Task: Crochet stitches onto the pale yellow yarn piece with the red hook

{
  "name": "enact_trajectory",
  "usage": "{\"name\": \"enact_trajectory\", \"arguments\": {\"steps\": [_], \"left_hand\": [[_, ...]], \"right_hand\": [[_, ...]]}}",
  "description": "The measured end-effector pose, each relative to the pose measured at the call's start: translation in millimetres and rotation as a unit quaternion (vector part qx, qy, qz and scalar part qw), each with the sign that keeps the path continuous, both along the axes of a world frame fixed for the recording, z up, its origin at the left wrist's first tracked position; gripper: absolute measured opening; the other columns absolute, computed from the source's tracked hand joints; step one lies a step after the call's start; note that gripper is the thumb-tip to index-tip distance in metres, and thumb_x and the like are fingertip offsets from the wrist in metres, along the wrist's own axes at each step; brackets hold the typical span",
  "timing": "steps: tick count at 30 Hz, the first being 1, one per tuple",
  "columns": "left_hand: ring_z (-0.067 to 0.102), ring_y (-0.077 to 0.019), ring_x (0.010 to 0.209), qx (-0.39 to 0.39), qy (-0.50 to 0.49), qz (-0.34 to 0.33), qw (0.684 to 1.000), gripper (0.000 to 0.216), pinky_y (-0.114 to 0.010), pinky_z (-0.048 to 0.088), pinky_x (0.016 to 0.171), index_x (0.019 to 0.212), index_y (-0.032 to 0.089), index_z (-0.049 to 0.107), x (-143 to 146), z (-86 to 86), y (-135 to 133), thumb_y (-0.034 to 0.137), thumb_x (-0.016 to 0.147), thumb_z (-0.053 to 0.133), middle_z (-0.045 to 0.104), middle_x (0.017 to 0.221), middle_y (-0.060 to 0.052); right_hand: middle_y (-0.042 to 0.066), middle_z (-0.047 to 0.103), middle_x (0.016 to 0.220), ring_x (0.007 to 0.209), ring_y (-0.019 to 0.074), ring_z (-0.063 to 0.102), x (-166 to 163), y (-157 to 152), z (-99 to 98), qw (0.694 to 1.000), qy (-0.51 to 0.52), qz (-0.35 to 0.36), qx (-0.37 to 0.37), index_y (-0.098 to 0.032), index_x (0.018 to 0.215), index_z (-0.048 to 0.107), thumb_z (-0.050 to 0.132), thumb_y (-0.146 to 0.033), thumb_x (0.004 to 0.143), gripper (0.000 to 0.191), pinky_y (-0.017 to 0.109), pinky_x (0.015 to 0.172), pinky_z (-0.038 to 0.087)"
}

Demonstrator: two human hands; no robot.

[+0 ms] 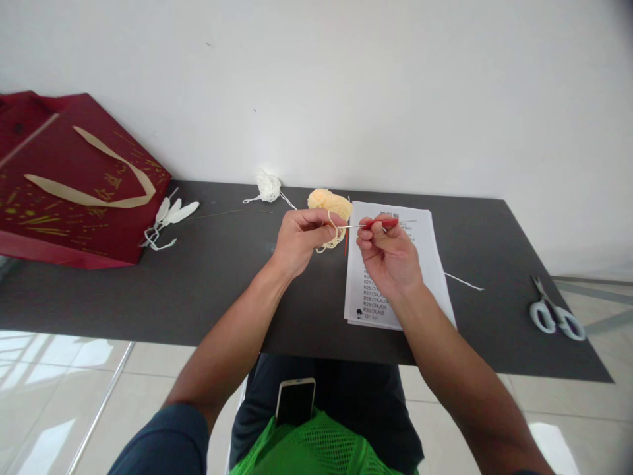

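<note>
My right hand [393, 257] grips a crochet hook [387, 224] by its red handle, and the thin metal shaft points left. My left hand [301, 241] pinches a strand of pale yellow yarn [331, 219] between thumb and forefinger, right by the tip of the hook. Whether the yarn is looped over the hook is too small to tell. Just behind the left fingers lies the yellow yarn ball [324, 197], partly hidden by that hand. Beneath my right hand is a printed pattern sheet [420, 290] with rows of text.
On the dark table [212, 297], a small white yarn ball [268, 185] lies near the wall. White crocheted pieces [178, 212] rest beside a red gift bag [93, 178] at left. Scissors [556, 316] lie near the right edge. A phone [295, 401] sits on my lap.
</note>
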State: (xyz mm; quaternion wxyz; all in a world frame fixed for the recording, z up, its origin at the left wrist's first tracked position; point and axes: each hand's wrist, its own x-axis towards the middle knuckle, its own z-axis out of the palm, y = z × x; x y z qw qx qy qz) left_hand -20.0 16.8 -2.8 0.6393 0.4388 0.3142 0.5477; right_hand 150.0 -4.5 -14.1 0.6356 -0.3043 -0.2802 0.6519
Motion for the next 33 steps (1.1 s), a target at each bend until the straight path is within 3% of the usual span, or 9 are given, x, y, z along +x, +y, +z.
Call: {"name": "enact_trajectory", "arguments": {"steps": [5,10,21,33], "left_hand": [[0.066,-0.0121,0.07,0.046,0.029,0.016,0.998,0.026,-0.024,0.049,0.065,0.1,0.02,0.083,5,-7.9,-2,0.023,0.074,0.084,0.077,0.084,-0.005],[0.07,-0.0138,0.073,0.035,0.048,0.048,0.997,0.045,-0.025,0.054,0.071,0.116,0.021,0.078,11,-7.0,-5,0.022,0.072,0.084,0.075,0.081,-0.001],[0.063,-0.0103,0.069,0.095,0.183,0.152,0.967,0.036,-0.022,0.051,0.066,0.117,0.021,0.076,23,-14.9,-16,0.017,0.081,0.071,0.073,0.088,-0.001],[0.071,-0.0151,0.07,0.037,0.142,0.084,0.986,0.033,-0.028,0.058,0.069,0.105,0.018,0.078,22,-18.3,-7,0.018,0.071,0.077,0.077,0.086,-0.003]], "right_hand": [[-0.005,0.078,0.092,0.072,0.0059,0.071,-9,-2,-5.4,1.0,-0.006,-0.008,-0.006,-0.024,0.089,0.07,0.087,-0.03,0.078,0.021,0.017,0.069,0.064],[-0.005,0.078,0.087,0.071,0.0069,0.071,-20,-8,-2.5,0.999,-0.007,-0.034,-0.01,-0.024,0.09,0.069,0.086,-0.031,0.079,0.022,0.018,0.069,0.064],[-0.005,0.076,0.087,0.071,0.0098,0.062,-31,-12,-5.9,0.997,-0.017,-0.074,0.021,-0.027,0.09,0.068,0.086,-0.031,0.078,0.022,0.024,0.065,0.054],[-0.004,0.072,0.082,0.072,0.0111,0.061,-28,-9,-2.7,0.997,-0.007,-0.079,0.025,-0.027,0.084,0.07,0.087,-0.029,0.076,0.019,0.026,0.067,0.052]]}}
